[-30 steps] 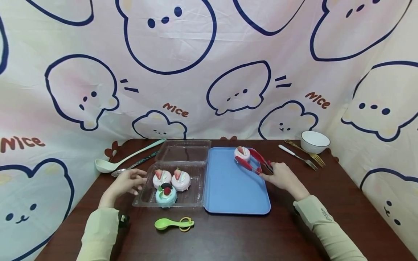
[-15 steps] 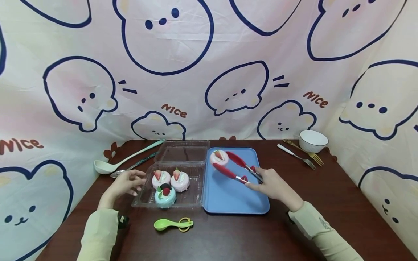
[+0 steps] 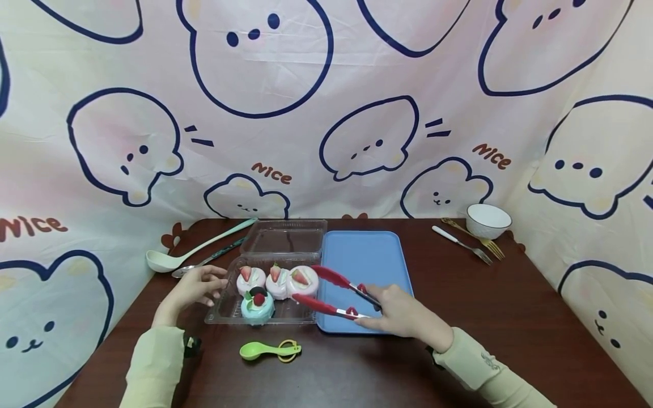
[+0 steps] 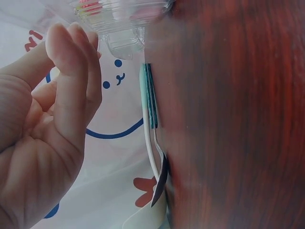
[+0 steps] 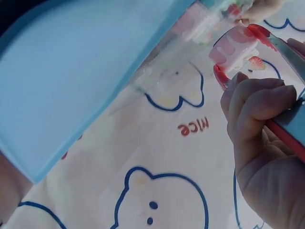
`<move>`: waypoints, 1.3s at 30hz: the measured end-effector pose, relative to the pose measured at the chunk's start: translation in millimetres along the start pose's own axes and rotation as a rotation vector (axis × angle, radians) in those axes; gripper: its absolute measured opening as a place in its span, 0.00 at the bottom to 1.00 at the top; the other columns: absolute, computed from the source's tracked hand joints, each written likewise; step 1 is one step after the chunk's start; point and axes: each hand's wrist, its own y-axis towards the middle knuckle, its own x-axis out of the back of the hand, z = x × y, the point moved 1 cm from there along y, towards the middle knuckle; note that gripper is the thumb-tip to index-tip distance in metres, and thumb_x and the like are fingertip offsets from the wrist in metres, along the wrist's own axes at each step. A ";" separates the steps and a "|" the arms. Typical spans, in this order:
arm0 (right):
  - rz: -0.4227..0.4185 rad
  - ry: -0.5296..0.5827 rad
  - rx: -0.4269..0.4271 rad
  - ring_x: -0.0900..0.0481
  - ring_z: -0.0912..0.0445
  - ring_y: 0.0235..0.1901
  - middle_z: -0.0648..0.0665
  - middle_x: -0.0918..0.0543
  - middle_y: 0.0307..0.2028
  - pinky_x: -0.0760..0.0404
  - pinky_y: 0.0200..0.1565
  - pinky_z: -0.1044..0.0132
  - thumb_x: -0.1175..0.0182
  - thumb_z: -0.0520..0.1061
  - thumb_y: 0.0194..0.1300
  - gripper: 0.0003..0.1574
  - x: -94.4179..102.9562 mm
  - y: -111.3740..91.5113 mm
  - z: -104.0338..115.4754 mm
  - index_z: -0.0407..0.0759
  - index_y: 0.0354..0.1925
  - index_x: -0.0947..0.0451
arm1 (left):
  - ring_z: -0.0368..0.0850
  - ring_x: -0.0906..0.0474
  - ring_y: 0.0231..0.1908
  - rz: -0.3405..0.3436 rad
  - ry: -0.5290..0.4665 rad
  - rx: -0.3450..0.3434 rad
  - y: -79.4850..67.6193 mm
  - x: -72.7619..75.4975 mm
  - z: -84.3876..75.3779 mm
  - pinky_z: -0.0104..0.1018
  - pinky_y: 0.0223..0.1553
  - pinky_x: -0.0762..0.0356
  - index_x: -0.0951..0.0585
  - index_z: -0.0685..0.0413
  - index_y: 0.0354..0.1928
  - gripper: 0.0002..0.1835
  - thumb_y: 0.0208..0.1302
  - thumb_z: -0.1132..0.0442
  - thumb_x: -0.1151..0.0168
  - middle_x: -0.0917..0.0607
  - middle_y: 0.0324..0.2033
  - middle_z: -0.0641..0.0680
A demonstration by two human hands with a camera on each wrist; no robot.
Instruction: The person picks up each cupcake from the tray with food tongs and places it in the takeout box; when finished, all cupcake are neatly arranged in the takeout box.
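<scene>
Going L to R, we've got the ladle (image 3: 162, 261) at far L, then the L hand (image 3: 196, 289) by the clear box's (image 3: 296, 313) L side, abt same spot as 1 s ago. Fingers loosely bent, nothing held; can't tell if tips touch the wall. In the box we see two strawb. cakes (image 3: 251, 285) side by side, plus a teal cake (image 3: 257, 311) on the near side, all unmoved.

Main chg: the held cake (image 3: 304, 288), pink w/ strawb., was over the blue tray (image 3: 364, 255) and is now over the box's R part, R of the others. So we'd judge the carry w/ the tongs nearly done, cake not yet let go; can't tell if it touches the base. Red tips of the tongs (image 3: 326, 307) sit either side of it. R hand (image 3: 400, 311) is over the tray's near R part, fingers + thumb wrapped on the tongs' handles, forearm slanting in from near R. Bowl (image 3: 488, 222) at far R.
</scene>
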 end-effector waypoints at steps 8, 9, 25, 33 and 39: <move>0.043 -0.041 -0.002 0.44 0.68 0.11 0.57 0.34 0.13 0.39 0.14 0.76 0.39 0.64 0.53 0.33 -12.0 8.2 7.5 0.38 0.43 0.25 | 0.46 0.24 0.26 -0.003 0.003 0.004 -1.7 0.4 -1.3 0.39 0.24 0.21 0.33 0.70 0.55 0.26 0.62 0.59 0.42 0.22 0.30 0.58; 0.054 -0.043 -0.008 0.45 0.68 0.11 0.57 0.36 0.12 0.41 0.13 0.76 0.39 0.64 0.53 0.33 -12.2 8.9 8.6 0.38 0.43 0.25 | 0.46 0.24 0.26 -0.003 0.004 0.003 -1.5 0.3 -1.4 0.39 0.24 0.21 0.33 0.70 0.55 0.26 0.61 0.59 0.41 0.22 0.30 0.58; 0.194 -0.030 -0.038 0.50 0.66 0.10 0.56 0.44 0.10 0.49 0.13 0.73 0.39 0.63 0.53 0.25 -1.9 22.7 11.5 0.44 0.32 0.27 | 0.46 0.25 0.25 0.003 0.001 -0.001 -0.1 -0.8 -2.0 0.39 0.24 0.21 0.33 0.71 0.55 0.25 0.62 0.60 0.42 0.22 0.29 0.58; 0.253 -0.017 -0.046 0.47 0.64 0.08 0.55 0.38 0.09 0.46 0.11 0.74 0.37 0.61 0.53 0.26 6.2 33.2 12.5 0.41 0.39 0.25 | 0.46 0.25 0.25 0.000 0.008 -0.008 -0.6 0.4 -4.9 0.39 0.24 0.21 0.33 0.71 0.55 0.25 0.61 0.60 0.41 0.23 0.28 0.58; 0.291 -0.056 -0.065 0.44 0.63 0.08 0.55 0.34 0.11 0.43 0.11 0.76 0.37 0.62 0.52 0.32 8.8 40.0 14.6 0.39 0.44 0.24 | 0.46 0.25 0.26 0.006 0.002 0.000 -1.4 0.3 -3.2 0.39 0.24 0.21 0.33 0.71 0.55 0.25 0.62 0.61 0.42 0.22 0.29 0.58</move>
